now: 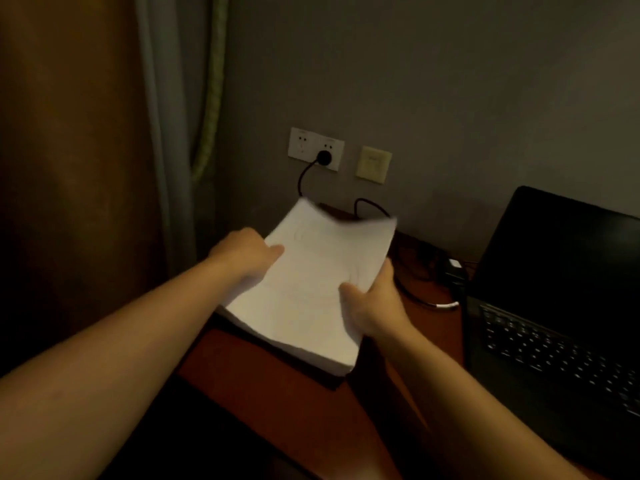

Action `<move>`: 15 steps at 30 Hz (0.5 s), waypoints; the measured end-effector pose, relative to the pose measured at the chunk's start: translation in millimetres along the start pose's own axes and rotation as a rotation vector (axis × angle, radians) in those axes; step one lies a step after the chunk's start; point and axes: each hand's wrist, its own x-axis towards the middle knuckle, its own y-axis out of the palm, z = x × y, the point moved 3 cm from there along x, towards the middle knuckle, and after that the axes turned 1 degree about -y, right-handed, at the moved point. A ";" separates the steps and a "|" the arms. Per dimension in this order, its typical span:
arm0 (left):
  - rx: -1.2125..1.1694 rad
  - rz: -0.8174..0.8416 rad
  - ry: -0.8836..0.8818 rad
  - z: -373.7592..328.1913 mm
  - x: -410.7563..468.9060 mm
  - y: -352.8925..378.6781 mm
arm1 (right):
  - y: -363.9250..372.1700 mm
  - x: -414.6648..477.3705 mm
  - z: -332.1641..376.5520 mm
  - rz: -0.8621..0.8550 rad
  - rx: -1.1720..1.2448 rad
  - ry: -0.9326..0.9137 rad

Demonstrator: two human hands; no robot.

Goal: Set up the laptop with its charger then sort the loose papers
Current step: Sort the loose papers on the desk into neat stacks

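While left hand point(247, 254) and right hand point(370, 301) grip paper stack point(304, 306) by side edges | laptop point(554, 323) near right | desk point(249, 372) edge left

Reddish-brown wooden worktop point(263, 386) in dim light. An open black laptop point(554, 306) stands on it, right of the fingers point(387, 273) of the right hand point(374, 306). Between those fingers and the laptop lie the charger brick point(450, 270) and its looped black cable point(415, 298). Whether the paper stack point(311, 289) touches the worktop cannot be told.
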 end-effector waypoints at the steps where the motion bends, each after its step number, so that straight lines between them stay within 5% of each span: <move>1: 0.142 0.006 -0.011 7.7 -1.1 1.2 | 9.1 -2.6 -3.0 0.037 -0.055 0.050; 4: 0.251 -0.008 -0.008 12.7 2.8 0.6 | 16.3 4.3 -2.0 0.091 -0.232 0.053; 9: -0.329 0.330 0.040 9.7 7.1 -0.7 | 7.5 16.4 -2.7 0.075 -0.483 -0.038; 15: 0.030 0.296 0.158 8.7 29.0 -0.7 | 14.6 25.6 -12.7 0.042 -0.569 -0.117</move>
